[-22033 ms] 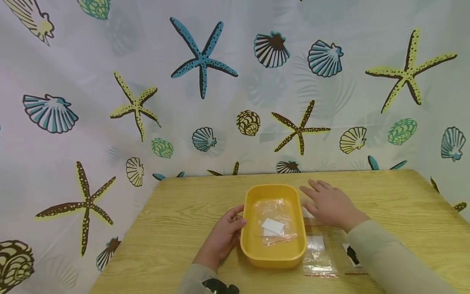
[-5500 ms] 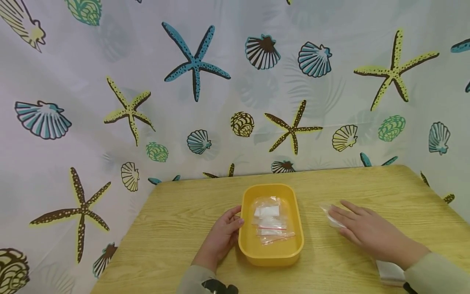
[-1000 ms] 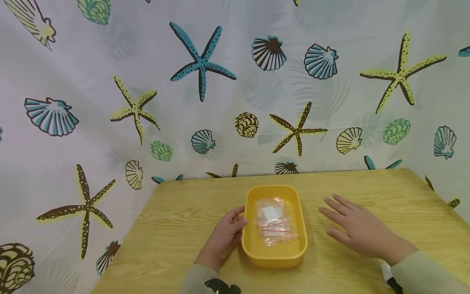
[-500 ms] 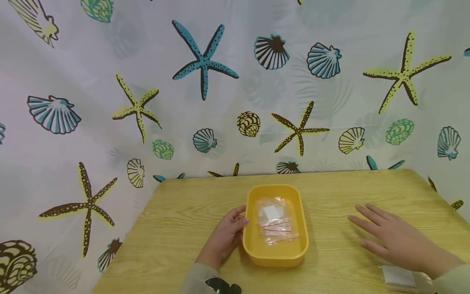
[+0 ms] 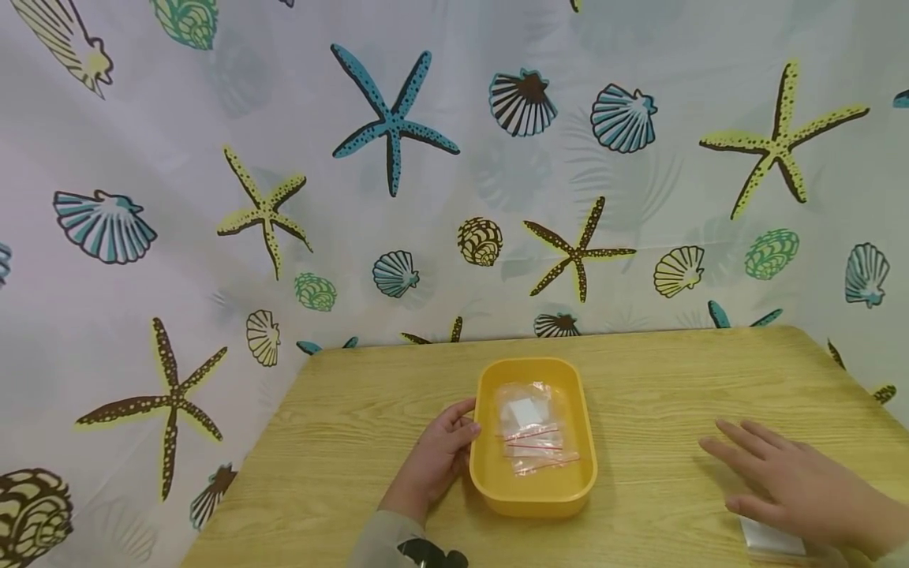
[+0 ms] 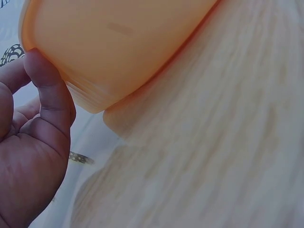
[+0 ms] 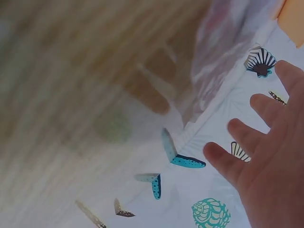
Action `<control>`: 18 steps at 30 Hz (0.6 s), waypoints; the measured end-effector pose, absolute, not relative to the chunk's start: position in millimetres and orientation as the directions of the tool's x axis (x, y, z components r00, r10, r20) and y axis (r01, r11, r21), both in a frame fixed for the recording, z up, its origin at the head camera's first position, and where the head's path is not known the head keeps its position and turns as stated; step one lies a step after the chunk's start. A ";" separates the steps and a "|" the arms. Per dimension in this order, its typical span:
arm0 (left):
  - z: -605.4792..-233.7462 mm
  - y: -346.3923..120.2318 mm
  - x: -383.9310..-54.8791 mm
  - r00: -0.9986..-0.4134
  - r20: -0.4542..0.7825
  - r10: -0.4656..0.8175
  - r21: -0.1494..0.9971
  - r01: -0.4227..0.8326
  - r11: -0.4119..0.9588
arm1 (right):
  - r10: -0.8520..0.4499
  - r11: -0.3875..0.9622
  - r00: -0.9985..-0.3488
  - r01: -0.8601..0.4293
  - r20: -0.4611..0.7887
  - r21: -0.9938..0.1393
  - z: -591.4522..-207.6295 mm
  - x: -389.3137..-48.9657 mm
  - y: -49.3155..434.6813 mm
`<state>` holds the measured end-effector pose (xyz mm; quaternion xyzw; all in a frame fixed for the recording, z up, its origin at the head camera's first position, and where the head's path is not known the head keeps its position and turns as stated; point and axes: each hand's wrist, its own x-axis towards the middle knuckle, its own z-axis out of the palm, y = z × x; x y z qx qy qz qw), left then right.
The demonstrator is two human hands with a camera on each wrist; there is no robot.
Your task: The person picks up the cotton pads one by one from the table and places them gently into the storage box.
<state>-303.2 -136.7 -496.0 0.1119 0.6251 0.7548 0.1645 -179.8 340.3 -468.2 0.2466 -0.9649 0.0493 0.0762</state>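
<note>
A yellow plastic tray [image 5: 533, 505] stands mid-table with several clear zip bags [image 5: 529, 430] inside, lying overlapped, with red zip lines and white pieces. My left hand [image 5: 433, 457] holds the tray's left wall, thumb at the rim; in the left wrist view its fingers [image 6: 50, 90] are curled against the orange-looking tray side [image 6: 123, 42]. To the right, my right hand [image 5: 809, 489] hovers with fingers spread, over a clear bag with a white piece [image 5: 770, 539], which it partly covers. The right wrist view has that hand [image 7: 270, 142] with nothing in its grasp.
The wooden table [image 5: 369, 394] has rounded back corners. A white curtain [image 5: 440, 173] printed with starfish and shells hangs behind it and along both sides.
Over the last second my right hand has moved right and nearer, away from the tray. Since the oldest frame more bags lie in the tray, and those beside it are gone. My left hand stays put.
</note>
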 end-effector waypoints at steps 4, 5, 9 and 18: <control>-495.5 -136.9 -302.5 -0.922 -0.041 0.384 0.982 -0.109 -0.157 | -0.446 0.880 -0.887 -0.459 0.119 -0.124 -469.9 -173.1 344.1; -495.2 -136.9 -302.3 -0.922 -0.040 0.384 0.982 -0.108 -0.158 | -0.438 0.883 -0.893 -0.449 0.103 -0.136 -470.3 -171.5 345.4; -494.5 -137.0 -301.5 -0.923 -0.041 0.383 0.981 -0.110 -0.159 | -0.412 0.897 -0.911 -0.412 0.037 -0.159 -474.6 -166.5 352.4; -495.3 -136.6 -302.0 -0.925 -0.041 0.379 0.983 -0.106 -0.152 | -0.397 0.909 -0.917 -0.389 -0.028 -0.146 -493.3 -161.4 373.8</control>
